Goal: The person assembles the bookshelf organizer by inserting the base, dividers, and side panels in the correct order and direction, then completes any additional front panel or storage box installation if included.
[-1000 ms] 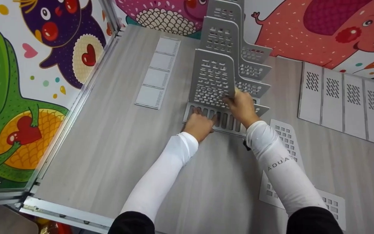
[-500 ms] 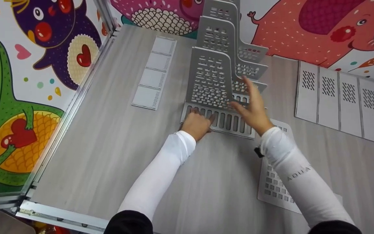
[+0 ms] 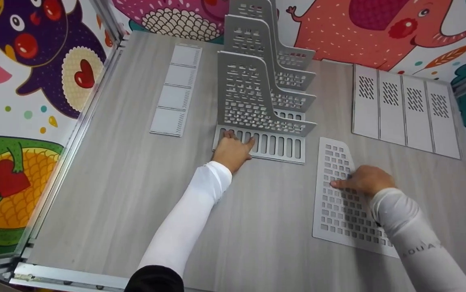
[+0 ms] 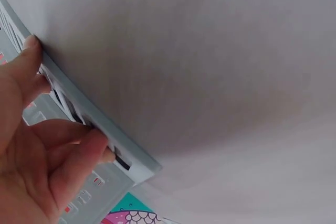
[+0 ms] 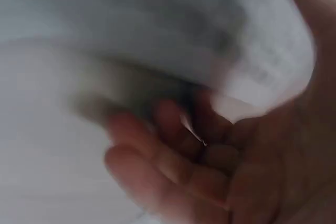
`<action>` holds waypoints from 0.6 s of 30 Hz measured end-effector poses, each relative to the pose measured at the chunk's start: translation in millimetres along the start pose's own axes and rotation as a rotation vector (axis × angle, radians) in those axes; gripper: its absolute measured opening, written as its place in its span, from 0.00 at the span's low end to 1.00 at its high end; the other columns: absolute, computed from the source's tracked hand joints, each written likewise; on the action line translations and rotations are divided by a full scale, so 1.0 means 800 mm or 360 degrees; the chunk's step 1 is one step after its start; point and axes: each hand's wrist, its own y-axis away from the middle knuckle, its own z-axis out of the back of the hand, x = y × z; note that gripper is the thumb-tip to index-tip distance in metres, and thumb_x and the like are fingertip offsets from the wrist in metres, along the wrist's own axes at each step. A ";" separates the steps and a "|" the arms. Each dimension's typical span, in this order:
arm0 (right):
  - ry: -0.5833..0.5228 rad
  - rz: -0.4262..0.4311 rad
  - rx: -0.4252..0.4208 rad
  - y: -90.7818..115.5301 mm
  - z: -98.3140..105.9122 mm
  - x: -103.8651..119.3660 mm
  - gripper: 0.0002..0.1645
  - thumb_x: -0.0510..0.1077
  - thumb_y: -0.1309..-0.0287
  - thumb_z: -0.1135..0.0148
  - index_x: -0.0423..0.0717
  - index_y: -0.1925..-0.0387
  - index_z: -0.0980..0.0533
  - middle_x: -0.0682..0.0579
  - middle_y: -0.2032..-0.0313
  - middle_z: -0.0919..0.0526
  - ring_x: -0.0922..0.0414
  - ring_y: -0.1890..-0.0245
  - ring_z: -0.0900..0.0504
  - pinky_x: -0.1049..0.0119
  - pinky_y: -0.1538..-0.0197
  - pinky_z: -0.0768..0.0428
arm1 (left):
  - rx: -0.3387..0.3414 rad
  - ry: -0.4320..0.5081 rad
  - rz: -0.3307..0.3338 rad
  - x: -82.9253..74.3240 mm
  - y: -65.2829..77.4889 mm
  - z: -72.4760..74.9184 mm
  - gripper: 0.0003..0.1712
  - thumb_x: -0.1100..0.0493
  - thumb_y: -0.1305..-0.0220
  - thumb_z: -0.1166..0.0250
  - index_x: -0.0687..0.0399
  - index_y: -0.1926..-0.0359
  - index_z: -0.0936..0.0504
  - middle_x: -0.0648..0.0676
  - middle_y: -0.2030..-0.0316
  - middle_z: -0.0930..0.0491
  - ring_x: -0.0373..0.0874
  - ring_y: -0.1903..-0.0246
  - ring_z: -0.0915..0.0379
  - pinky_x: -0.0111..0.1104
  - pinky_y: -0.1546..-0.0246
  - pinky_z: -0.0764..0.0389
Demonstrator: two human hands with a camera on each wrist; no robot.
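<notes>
A grey metal file rack (image 3: 245, 93) with several upright perforated dividers stands on a slotted base (image 3: 283, 148). My left hand (image 3: 233, 152) holds the front left part of that base, its fingers bent onto the slots; the left wrist view shows the fingertips (image 4: 97, 137) along the base's edge. On the right, a loose perforated metal panel (image 3: 332, 198) lies flat on the table. My right hand (image 3: 370, 180) is at its right edge, thumb stretched over the panel's face. The right wrist view is blurred; the fingers (image 5: 152, 156) are loosely bent near the panel's edge.
A strip of joined white panels (image 3: 176, 91) lies left of the rack. A wider set of slotted white panels (image 3: 403, 111) lies at the back right. Printed walls (image 3: 334, 24) border the table (image 3: 115, 182), and a metal rail (image 3: 67, 275) runs along the front left edge.
My right hand has let go of the front divider and moved right and toward me, to the loose panel. My left hand stays on the base. The head view has shifted to the right.
</notes>
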 end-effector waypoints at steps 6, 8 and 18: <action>-0.0154 -0.0014 -0.0097 -0.003 -0.020 -0.004 0.47 0.81 0.70 0.36 0.42 0.68 0.22 0.50 0.73 0.21 0.56 0.73 0.24 0.64 0.72 0.30 | 0.0014 -0.0010 0.0035 0.004 0.001 -0.002 0.34 0.36 0.36 0.50 0.36 0.31 0.37 0.65 0.52 0.18 0.62 0.42 0.27 0.47 0.45 0.23; -0.0217 -0.0006 -0.0055 -0.005 -0.020 -0.005 0.45 0.80 0.68 0.35 0.42 0.69 0.22 0.51 0.75 0.19 0.57 0.75 0.22 0.65 0.73 0.28 | 0.0038 -0.0011 0.0048 0.005 0.001 -0.001 0.34 0.36 0.36 0.50 0.35 0.30 0.38 0.67 0.50 0.20 0.62 0.42 0.27 0.47 0.48 0.21; -0.0175 0.0045 -0.0018 -0.008 -0.016 -0.019 0.48 0.81 0.64 0.40 0.39 0.70 0.27 0.50 0.74 0.24 0.56 0.73 0.25 0.66 0.71 0.28 | 0.0054 0.0009 0.0036 0.000 0.003 0.004 0.34 0.36 0.35 0.51 0.36 0.30 0.38 0.69 0.46 0.23 0.64 0.42 0.28 0.46 0.52 0.19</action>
